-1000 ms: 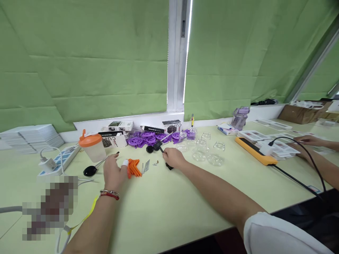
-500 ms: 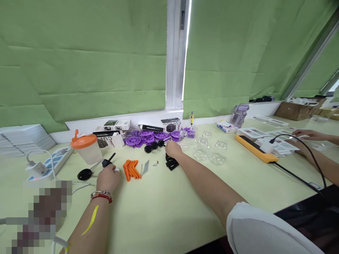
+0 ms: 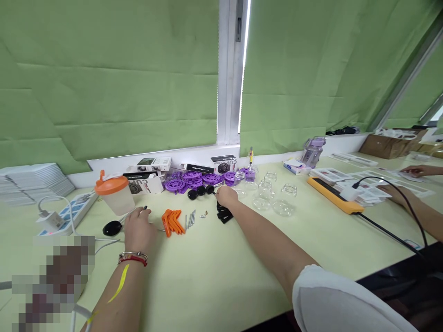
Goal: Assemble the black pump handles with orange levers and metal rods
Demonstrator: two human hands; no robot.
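Note:
My left hand is closed around a small black part, of which only a tip shows above the fingers. A thin metal rod peeks out on the hand's right side; I cannot tell if it belongs to that part. To its left lies a black disc with a metal stem. On the right of it are stacked orange angled pieces and several screws. My right hand reaches over black bars, fingers bent and mostly hidden, beside black round knobs.
Purple wheel-shaped pieces and printed boxes line the wall. Clear glass-like vessels stand right of my right hand. An orange-lidded cup, a power strip and an orange power bar are around. Another person's hands work at right.
My left hand has turned over and drawn the black part in, so most of it is now hidden. My right hand stays nearly in place. The other person's far hand has moved right.

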